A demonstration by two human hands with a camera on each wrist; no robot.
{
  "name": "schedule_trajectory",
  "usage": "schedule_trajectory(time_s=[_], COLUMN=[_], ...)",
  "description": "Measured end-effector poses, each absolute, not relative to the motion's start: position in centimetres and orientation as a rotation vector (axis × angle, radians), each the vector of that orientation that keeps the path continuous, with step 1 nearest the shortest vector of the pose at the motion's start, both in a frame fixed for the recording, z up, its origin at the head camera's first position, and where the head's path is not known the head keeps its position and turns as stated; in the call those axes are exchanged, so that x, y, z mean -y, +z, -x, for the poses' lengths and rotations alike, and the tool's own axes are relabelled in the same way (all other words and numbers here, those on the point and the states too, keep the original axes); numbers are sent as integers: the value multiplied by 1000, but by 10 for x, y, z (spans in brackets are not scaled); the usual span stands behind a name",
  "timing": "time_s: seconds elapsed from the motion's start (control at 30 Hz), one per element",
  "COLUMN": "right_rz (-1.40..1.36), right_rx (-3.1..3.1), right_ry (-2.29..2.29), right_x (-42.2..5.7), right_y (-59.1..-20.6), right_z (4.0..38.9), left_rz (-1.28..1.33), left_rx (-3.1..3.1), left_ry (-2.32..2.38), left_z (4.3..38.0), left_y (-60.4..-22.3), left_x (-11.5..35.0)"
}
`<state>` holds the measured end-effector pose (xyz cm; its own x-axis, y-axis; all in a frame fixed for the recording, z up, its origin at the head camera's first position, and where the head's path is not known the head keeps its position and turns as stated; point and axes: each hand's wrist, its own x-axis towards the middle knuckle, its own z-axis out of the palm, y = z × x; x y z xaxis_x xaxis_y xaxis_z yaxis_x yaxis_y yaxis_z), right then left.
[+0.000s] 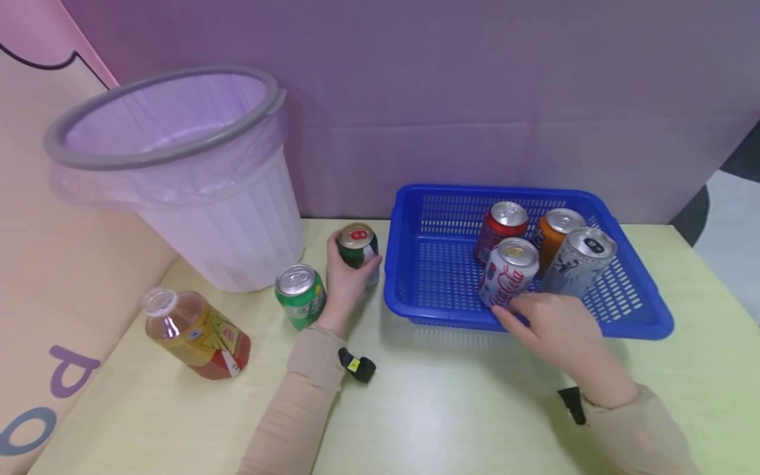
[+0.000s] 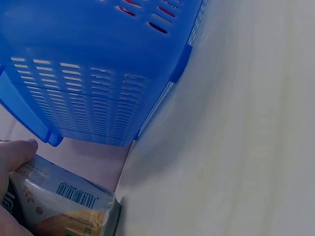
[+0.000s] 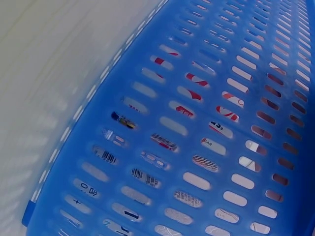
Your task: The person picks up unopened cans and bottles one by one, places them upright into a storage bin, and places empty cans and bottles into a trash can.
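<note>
My left hand (image 1: pixel 346 280) grips a dark green drink can (image 1: pixel 354 247) with a gold top and red tab. The wrist view shows the pale, barcode-marked side of this can (image 2: pixel 74 196), with only part of the hand visible. A green soda can (image 1: pixel 301 300) stands just left of that hand. My right hand (image 1: pixel 555 326) holds the front rim of a blue plastic basket (image 1: pixel 439 315), its fingers partly hidden. Right behind it, inside the basket, is a white Coca-Cola can (image 1: pixel 509 270). The right wrist view shows the perforated basket wall (image 3: pixel 162 142) but no hand.
Also in the basket are a red can (image 1: pixel 501 227), an orange can (image 1: pixel 555 234) and a tall whitish can (image 1: pixel 578 264). A lined white trash bin (image 1: pixel 231 218) stands back left. A bottle of reddish drink (image 1: pixel 198 336) stands at left. A purple wall (image 1: pixel 475 99) rises behind.
</note>
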<state>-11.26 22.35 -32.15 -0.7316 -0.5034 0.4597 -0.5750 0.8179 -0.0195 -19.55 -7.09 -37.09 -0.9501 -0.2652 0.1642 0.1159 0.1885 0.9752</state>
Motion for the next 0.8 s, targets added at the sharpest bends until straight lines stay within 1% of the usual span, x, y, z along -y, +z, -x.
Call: schedule_trajectory(time_s=[0.3,0.8], right_rz=[-798,-797], right_rx=[2569,2566], right_ry=[227,232], right_x=[-223,-222], right_y=[-321,-321], right_z=[112,112], left_rz=[-118,-164], left_rx=[2166,2186], left_ry=[-1822,-1807], left_z=[194,192], left_y=[-372,-369], left_x=[71,72])
